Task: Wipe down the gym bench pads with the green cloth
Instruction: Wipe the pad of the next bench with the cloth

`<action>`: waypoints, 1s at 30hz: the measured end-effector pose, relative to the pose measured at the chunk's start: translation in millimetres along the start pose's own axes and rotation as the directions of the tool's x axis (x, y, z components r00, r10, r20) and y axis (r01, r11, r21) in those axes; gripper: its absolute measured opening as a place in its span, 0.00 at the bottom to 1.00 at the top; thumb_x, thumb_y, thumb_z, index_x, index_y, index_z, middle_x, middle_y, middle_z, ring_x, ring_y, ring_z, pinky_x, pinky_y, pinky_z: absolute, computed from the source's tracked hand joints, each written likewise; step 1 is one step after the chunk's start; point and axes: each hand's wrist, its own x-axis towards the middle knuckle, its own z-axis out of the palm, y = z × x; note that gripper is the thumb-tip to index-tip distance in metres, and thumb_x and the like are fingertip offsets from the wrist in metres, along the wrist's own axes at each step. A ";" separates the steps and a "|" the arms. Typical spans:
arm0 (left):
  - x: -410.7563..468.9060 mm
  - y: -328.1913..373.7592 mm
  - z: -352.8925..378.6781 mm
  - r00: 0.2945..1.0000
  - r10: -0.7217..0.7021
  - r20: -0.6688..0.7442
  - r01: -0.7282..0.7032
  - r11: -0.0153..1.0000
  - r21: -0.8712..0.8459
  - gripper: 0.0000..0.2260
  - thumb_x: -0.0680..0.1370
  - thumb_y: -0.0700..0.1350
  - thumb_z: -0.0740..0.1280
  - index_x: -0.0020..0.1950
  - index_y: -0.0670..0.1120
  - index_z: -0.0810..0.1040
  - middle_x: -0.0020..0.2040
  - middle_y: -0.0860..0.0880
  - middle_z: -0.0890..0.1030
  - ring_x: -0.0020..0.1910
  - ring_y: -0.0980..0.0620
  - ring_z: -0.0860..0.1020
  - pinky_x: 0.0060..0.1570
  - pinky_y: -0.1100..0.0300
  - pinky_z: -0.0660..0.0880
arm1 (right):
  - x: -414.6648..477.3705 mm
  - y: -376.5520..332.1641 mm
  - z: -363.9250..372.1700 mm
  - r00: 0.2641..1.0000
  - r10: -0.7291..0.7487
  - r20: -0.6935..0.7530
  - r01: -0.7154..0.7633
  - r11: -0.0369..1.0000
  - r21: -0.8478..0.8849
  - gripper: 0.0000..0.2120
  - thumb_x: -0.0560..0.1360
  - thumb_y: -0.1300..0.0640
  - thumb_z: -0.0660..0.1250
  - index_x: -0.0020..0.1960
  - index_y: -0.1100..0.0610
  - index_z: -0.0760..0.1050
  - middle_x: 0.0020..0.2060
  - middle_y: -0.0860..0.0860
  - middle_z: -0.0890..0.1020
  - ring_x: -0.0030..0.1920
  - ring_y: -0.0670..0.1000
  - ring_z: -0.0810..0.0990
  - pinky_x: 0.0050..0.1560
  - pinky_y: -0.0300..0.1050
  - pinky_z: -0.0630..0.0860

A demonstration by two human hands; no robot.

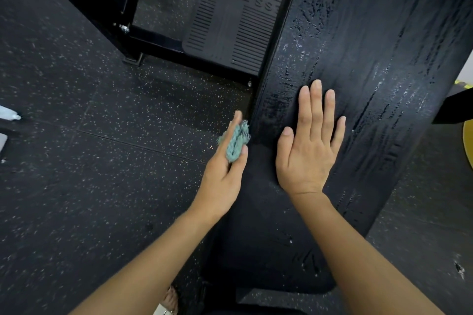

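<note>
A long black bench pad (358,64) runs from the bottom centre up to the top right, its surface streaked with wet marks. My right hand (308,143) lies flat on the pad with straight fingers spread. My left hand (225,161) is at the pad's left edge and holds a bunched green cloth (235,142) between thumb and fingers, against the side of the pad. A second, shorter pad (268,258) sits below, nearer to me.
Speckled black rubber floor (89,148) spreads to the left. A black ribbed footplate (230,20) and black steel frame legs (122,7) stand at the top. A yellow disc (468,140) shows at the right edge. My foot (170,302) is at the bottom.
</note>
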 end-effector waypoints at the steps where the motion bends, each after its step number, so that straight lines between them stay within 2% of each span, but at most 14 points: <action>1: -2.5 -0.6 -0.1 1.000 -0.005 0.002 0.005 1.000 0.002 0.25 0.85 0.41 0.56 0.77 0.60 0.53 0.75 0.69 0.57 0.75 0.71 0.54 0.71 0.74 0.52 | 0.2 0.0 -0.2 1.000 0.000 -0.001 0.000 1.000 0.000 0.29 0.78 0.53 0.51 0.79 0.54 0.54 0.78 0.49 0.57 0.79 0.52 0.53 0.77 0.59 0.49; 6: 8.1 7.3 3.1 1.000 0.000 -0.015 0.000 1.000 -0.013 0.24 0.85 0.41 0.56 0.75 0.62 0.54 0.74 0.70 0.57 0.75 0.72 0.54 0.71 0.75 0.52 | -0.2 0.6 0.0 1.000 -0.001 -0.002 0.001 1.000 0.004 0.29 0.78 0.52 0.51 0.79 0.53 0.53 0.78 0.49 0.56 0.79 0.52 0.52 0.77 0.59 0.49; 12: 43.4 20.8 4.8 0.997 0.070 -0.022 -0.070 0.998 0.001 0.24 0.85 0.41 0.55 0.80 0.50 0.54 0.76 0.63 0.58 0.73 0.73 0.57 0.71 0.74 0.54 | -0.3 0.1 0.6 1.000 0.000 -0.017 0.000 1.000 0.003 0.29 0.79 0.52 0.50 0.79 0.53 0.53 0.78 0.50 0.58 0.78 0.52 0.54 0.77 0.58 0.49; 15: 65.4 31.7 3.7 0.992 0.127 -0.009 -0.126 0.991 0.032 0.24 0.85 0.41 0.55 0.81 0.48 0.53 0.75 0.62 0.58 0.69 0.78 0.57 0.69 0.76 0.54 | -0.5 0.3 0.9 1.000 0.001 -0.014 -0.002 1.000 -0.011 0.28 0.79 0.51 0.49 0.79 0.54 0.53 0.78 0.50 0.57 0.78 0.52 0.53 0.77 0.58 0.50; 19: 80.2 37.6 3.6 0.982 0.191 0.010 -0.191 0.980 0.048 0.25 0.85 0.41 0.56 0.81 0.46 0.52 0.76 0.60 0.56 0.72 0.75 0.55 0.71 0.74 0.53 | -0.1 -0.9 1.3 1.000 0.003 -0.026 -0.004 1.000 -0.026 0.28 0.79 0.51 0.48 0.79 0.54 0.53 0.78 0.50 0.57 0.78 0.52 0.54 0.77 0.59 0.51; 24: 56.9 20.5 0.8 0.982 0.181 0.056 -0.183 0.982 0.043 0.27 0.84 0.43 0.56 0.81 0.52 0.49 0.77 0.64 0.53 0.80 0.59 0.51 0.77 0.62 0.51 | 0.1 -1.8 0.5 1.000 0.012 -0.025 -0.013 0.999 -0.031 0.28 0.79 0.51 0.48 0.79 0.54 0.54 0.78 0.50 0.58 0.78 0.52 0.53 0.77 0.58 0.51; 30: 7.9 -9.6 -6.5 0.989 0.118 0.090 -0.122 0.991 0.048 0.28 0.83 0.44 0.56 0.78 0.60 0.47 0.77 0.70 0.51 0.80 0.59 0.49 0.79 0.54 0.51 | 0.0 -3.2 0.0 0.999 0.018 -0.034 -0.019 0.999 -0.026 0.28 0.79 0.51 0.49 0.79 0.54 0.54 0.78 0.51 0.58 0.78 0.53 0.54 0.77 0.59 0.51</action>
